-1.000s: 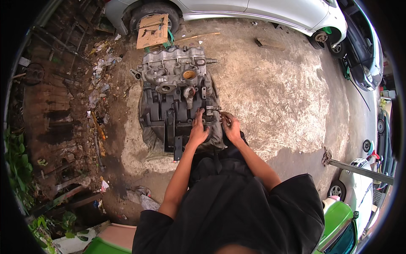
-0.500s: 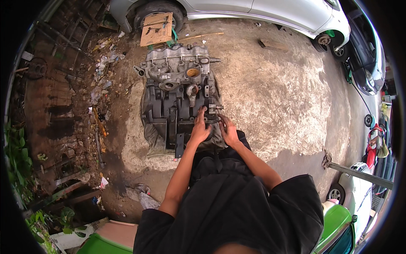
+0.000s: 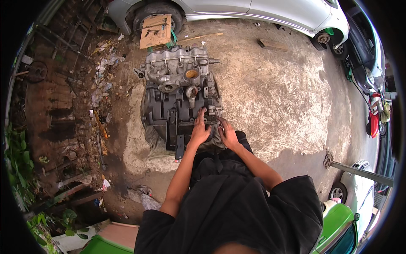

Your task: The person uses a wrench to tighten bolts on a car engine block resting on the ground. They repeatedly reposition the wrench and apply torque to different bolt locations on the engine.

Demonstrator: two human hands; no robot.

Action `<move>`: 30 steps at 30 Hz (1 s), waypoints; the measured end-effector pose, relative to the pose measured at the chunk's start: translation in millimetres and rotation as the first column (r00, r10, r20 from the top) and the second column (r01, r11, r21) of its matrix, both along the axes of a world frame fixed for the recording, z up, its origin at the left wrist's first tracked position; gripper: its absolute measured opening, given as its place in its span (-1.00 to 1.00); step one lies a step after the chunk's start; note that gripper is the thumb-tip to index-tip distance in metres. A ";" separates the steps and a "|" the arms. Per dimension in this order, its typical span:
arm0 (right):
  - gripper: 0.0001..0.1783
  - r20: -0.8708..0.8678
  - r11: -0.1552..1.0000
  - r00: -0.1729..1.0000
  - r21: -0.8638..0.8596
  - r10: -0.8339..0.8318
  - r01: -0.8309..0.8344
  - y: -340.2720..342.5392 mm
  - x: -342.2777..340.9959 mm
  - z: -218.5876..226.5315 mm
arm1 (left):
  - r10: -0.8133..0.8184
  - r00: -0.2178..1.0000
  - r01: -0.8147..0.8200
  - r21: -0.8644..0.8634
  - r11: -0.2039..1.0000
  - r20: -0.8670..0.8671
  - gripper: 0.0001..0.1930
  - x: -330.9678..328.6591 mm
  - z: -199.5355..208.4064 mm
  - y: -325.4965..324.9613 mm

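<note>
An engine point(image 3: 177, 63) lies on a cloth on the ground in front of me, its upper part silver metal and its nearer part dark grey. My left hand point(image 3: 201, 130) rests on the near right of the dark section, fingers stretched forward and thumb apart, holding nothing visible. Close beside it, at the engine's right edge, the fingers of my right hand point(image 3: 228, 134) are bent inward; whatever they hold is too small to make out. Just beyond both hands a small metal bracket point(image 3: 212, 110) sticks out of the engine's side. A dark flat bar point(image 3: 179, 146) points toward me left of my left hand.
The grey-green cloth point(image 3: 157, 148) shows under the engine. Beyond it, a wooden board point(image 3: 155, 31) with small tools leans near a silver car point(image 3: 220, 9). A wood block point(image 3: 272, 45) lies at the far right. Litter point(image 3: 101, 67) covers the ground at left; a metal post point(image 3: 363, 174) stands right.
My right hand has shifted slightly, its fingers more bent and drawn in beside the engine. My left hand stays in nearly the same place.
</note>
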State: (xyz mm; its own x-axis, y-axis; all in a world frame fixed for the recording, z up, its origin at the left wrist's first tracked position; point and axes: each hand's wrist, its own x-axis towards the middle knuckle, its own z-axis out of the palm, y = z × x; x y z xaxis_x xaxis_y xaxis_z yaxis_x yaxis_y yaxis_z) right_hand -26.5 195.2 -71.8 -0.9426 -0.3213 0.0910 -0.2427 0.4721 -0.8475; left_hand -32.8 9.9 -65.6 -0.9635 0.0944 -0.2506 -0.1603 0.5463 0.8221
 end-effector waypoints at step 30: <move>-0.68 -0.079 0.990 0.994 0.109 -0.079 0.088 -17.3 -41.4 0.3 | -0.006 1.000 0.005 -0.041 0.999 -0.027 -0.09 -0.1 4.2 0.1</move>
State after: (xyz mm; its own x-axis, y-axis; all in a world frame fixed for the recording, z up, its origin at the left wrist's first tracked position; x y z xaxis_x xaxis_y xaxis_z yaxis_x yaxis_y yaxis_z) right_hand -67.9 177.9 -71.5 -0.9584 -0.2541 0.1299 -0.2592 0.5844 -0.7690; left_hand -32.9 10.0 -61.5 -0.9694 0.0894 -0.2286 -0.1358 0.5807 0.8027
